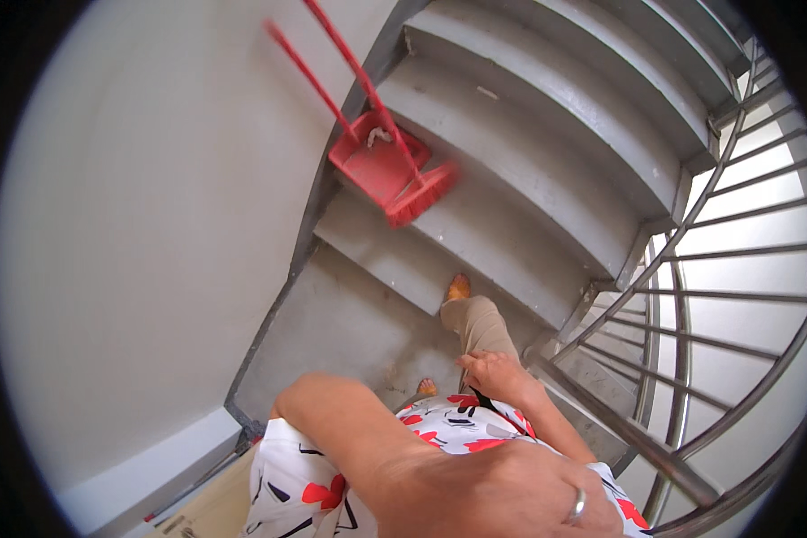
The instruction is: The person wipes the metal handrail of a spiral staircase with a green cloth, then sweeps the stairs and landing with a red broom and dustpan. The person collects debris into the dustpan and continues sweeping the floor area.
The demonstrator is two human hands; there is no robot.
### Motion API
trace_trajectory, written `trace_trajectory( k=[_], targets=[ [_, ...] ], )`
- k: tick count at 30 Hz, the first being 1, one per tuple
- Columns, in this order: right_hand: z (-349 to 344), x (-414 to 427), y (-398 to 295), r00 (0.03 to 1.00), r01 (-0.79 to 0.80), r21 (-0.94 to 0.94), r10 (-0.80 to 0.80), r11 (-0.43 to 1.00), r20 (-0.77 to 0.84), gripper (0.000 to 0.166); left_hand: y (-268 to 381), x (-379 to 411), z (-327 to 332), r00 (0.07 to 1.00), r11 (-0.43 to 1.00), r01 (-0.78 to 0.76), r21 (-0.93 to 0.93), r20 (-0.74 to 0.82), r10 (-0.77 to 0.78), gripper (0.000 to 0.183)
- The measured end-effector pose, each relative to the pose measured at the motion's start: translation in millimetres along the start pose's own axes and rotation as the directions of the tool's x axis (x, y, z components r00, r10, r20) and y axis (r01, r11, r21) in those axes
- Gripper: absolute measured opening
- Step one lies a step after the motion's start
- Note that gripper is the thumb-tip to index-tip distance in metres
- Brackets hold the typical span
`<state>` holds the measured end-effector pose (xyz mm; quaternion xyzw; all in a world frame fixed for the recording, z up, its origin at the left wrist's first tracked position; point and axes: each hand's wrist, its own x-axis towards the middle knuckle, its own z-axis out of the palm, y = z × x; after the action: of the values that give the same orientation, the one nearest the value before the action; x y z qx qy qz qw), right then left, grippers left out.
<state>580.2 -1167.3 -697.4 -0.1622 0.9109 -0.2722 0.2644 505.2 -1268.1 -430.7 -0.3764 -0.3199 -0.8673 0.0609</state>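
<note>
Large and close to the camera, my left hand (pixel 504 487) is raised across my chest, with a ring on one finger. Its fingertips are cut off by the bottom edge. My right hand (pixel 494 373) hangs in front of my thigh, fingers bent, beside a black strip (pixel 482 399) on my patterned top; whether it grips anything is hidden. Ahead on the stairs, by the wall, a red long-handled dustpan (pixel 370 165) holds a whitish scrap (pixel 378 136). A red broom (pixel 424 194) crosses it, bristles at the pan's front edge. Neither hand touches them.
Grey concrete stairs (pixel 545 155) curve upward to the right. A metal railing (pixel 686 228) borders them, and a pale wall (pixel 141 235) stands at left. One sandalled foot (pixel 458 288) is on the lowest step, the other (pixel 427 387) on the landing (pixel 323 323).
</note>
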Motion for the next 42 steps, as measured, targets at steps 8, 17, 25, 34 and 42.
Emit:
trace_trajectory(
  k=[8, 17, 25, 34, 42],
  targets=[
    [-164, 45, 71, 0.953, -0.229, -0.025, 0.219, 0.973, -0.208, 0.025, -71, 123, -36, 0.943, 0.893, 0.064, 0.446, 0.265, -0.200, 0.009],
    [-191, 52, 121, 0.954, -0.276, -0.050, 0.267, 0.960, -0.136, 0.025, -148, 149, -236, 0.686, 0.479, 0.723, 0.498, -0.427, -0.590, 0.034],
    [-166, 75, 117, 0.914, -0.406, -0.051, 0.406, 0.912, -0.013, 0.034, -191, 215, -445, 0.647, 0.384, 0.733, 0.561, -0.749, -0.143, 0.031],
    [-198, 159, 67, 0.912, -0.393, 0.254, 0.411, 0.884, -0.020, 0.039, -198, 324, -446, 0.765, 0.670, 0.636, 0.383, -0.195, -0.614, 0.021],
    [-290, 291, -17, 0.451, 0.180, 0.407, 0.293, 0.896, -0.843, 0.043, -128, 347, -249, 0.769, 0.792, 0.605, -0.076, 0.311, -0.558, 0.032]
  ],
)
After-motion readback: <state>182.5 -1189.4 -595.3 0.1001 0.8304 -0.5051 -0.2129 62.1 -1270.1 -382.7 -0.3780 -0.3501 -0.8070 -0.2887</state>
